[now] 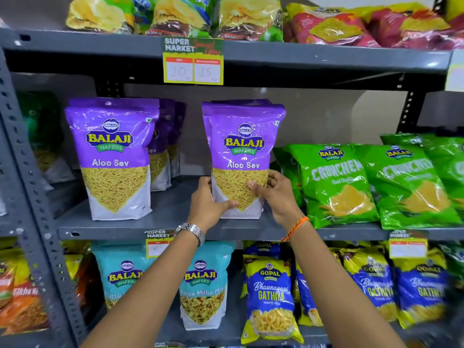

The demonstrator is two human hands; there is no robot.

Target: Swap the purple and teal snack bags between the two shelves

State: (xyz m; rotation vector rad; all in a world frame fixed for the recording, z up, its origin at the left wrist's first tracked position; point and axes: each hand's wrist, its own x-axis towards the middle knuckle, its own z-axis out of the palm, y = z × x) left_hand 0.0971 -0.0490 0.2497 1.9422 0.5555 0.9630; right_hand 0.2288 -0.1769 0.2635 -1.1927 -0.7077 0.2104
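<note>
A purple Aloo Sev bag (242,146) stands upright on the middle shelf (163,226), with another purple bag close behind it. My left hand (209,200) grips its lower left edge and my right hand (272,194) grips its lower right side. A second stack of purple bags (113,156) stands further left on the same shelf. On the shelf below stand two teal bags, one (203,282) under my left arm and another (120,272) to its left, partly hidden by my forearm.
Green Crunchex bags (336,184) lean on the middle shelf just right of my right hand. Blue and yellow Gopal Gathiya bags (271,295) fill the lower shelf's right side. A price tag (193,62) hangs from the upper shelf. A grey upright post (27,172) stands at left.
</note>
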